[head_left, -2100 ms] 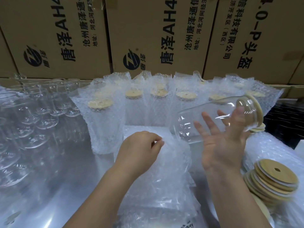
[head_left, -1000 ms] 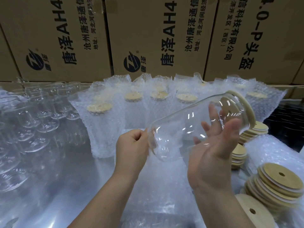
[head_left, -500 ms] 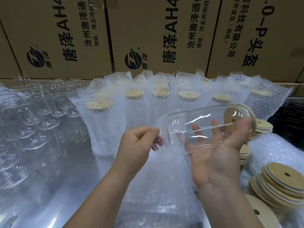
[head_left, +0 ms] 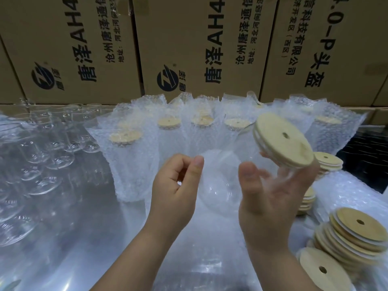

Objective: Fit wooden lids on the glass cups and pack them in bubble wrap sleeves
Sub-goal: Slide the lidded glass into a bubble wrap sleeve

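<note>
My right hand [head_left: 266, 202] holds a clear glass cup [head_left: 220, 185] tilted, with its wooden lid [head_left: 283, 141] up at the right and its base pointing down to the left. Thumb and fingers lie on either side of the glass. My left hand [head_left: 176, 192] pinches the edge of a bubble wrap sleeve [head_left: 214, 238] just left of the cup's base. The base sits at or just inside the sleeve's mouth; the clear plastic makes it hard to tell which.
Several sleeved, lidded cups [head_left: 168, 133] stand in a row behind. Bare glass cups [head_left: 42, 160] crowd the left of the table. Stacks of wooden lids [head_left: 357, 236] and a loose lid [head_left: 323, 269] lie at the right. Cardboard boxes [head_left: 189, 49] form the back wall.
The right hand has tipped the cup more upright, lid now facing me, and lowered its base toward the sleeve. The left hand has lifted the sleeve's edge.
</note>
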